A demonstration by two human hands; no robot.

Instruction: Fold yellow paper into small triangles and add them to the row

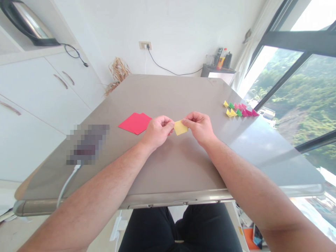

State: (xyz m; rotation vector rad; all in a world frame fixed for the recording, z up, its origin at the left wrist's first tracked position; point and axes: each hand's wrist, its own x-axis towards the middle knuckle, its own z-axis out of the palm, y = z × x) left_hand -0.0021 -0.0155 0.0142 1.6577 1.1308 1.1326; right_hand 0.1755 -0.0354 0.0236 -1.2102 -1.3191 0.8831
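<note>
A small folded piece of yellow paper [181,128] is stretched between my two hands, just above the table. My left hand [159,130] pinches its left edge between thumb and fingers. On the opposite side, my right hand [198,126] grips the upper right corner, thumb on top. Red paper sheets [134,123] lie flat to the left, partly behind my left hand. Over at the right stand two rows of small folded paper pieces [238,112] in yellow, green, pink and magenta.
The grey table [173,91] spans the view. At its left lies a blurred-out dark device [88,144] with a white cable [65,183]. Behind the far edge are dried stalks [119,71] and a small cabinet [216,72] bearing bottles. Windows [291,87] line the right side.
</note>
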